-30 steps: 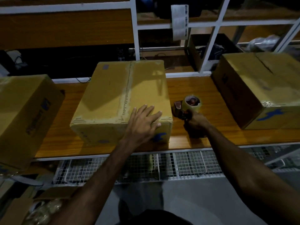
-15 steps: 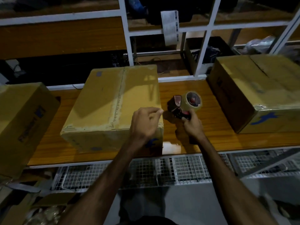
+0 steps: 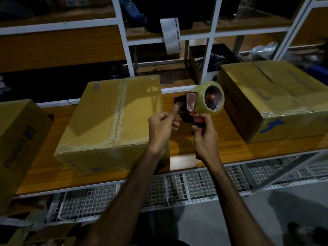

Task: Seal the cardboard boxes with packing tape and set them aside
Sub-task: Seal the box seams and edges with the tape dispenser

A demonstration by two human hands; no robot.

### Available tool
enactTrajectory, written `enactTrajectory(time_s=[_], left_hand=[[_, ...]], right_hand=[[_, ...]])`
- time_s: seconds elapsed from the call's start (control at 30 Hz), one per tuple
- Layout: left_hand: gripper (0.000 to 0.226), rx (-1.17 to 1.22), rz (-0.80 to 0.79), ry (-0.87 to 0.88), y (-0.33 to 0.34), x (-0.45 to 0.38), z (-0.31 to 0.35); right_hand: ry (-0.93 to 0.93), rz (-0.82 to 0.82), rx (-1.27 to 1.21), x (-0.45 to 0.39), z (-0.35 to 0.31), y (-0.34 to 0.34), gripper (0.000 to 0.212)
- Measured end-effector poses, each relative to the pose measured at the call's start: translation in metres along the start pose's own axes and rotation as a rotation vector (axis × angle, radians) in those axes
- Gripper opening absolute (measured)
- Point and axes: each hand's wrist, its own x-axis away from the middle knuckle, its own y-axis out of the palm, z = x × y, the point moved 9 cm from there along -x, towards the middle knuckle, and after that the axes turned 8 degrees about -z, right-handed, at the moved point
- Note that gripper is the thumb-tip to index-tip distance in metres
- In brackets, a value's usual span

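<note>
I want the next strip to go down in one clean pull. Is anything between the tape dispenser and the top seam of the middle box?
Nothing visible. The right hand grips the tape dispenser in the air just right of the middle box, while the left hand pinches at its front end. The box's top seam lies bare, with nothing resting on it.

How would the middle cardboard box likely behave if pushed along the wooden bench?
The middle box is wide, low and flat-bottomed, so it would probably slide rather than tip. The glossy wooden bench suggests little drag. Its weight cannot be told; its dented near top edge hints that the walls give somewhat under pressure.
</note>
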Motion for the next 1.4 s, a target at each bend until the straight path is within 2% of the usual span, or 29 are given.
enactTrajectory(time_s=[0.1, 0.3, 0.43, 0.53, 0.6, 0.7, 0.8, 0.97, 1.2, 1.4], left_hand=[[0.038, 0.122, -0.059, -0.069, 0.002, 0.012, -0.007], [0.028, 0.550, -0.290, -0.291, 0.021, 0.039, -0.018], [0.040, 0.816, -0.377, -0.328, 0.021, 0.052, -0.012], [0.036, 0.967, -0.419, -0.339, 0.014, 0.059, 0.000], [0.030, 0.961, -0.402, -0.352, 0.005, 0.061, 0.007], [0.035, 0.893, -0.326, -0.409, -0.008, 0.065, 0.009], [0.022, 0.898, -0.231, -0.469, -0.024, 0.070, 0.006], [0.016, 0.903, -0.221, -0.493, -0.062, 0.081, 0.004], [0.006, 0.732, -0.082, -0.385, -0.182, 0.082, -0.003], [0.006, 0.558, -0.027, -0.363, -0.300, 0.086, -0.008]], right_hand=[[-0.017, 0.054, -0.006, 0.001, -0.008, -0.004, 0.033], [-0.067, 0.089, -0.052, -0.001, -0.030, -0.003, 0.035], [-0.142, 0.099, -0.054, -0.005, -0.045, 0.002, 0.033], [-0.174, 0.094, -0.050, -0.006, -0.054, 0.007, 0.035], [-0.200, 0.083, -0.042, -0.006, -0.058, 0.013, 0.032], [-0.223, 0.071, -0.034, -0.002, -0.063, 0.025, 0.034], [-0.253, 0.056, -0.058, 0.005, -0.070, 0.041, 0.038], [-0.259, 0.025, -0.047, 0.014, -0.078, 0.075, 0.036], [-0.380, -0.022, 0.209, 0.037, -0.122, 0.151, 0.025], [-0.485, -0.085, 0.437, 0.058, -0.174, 0.239, 0.029]])
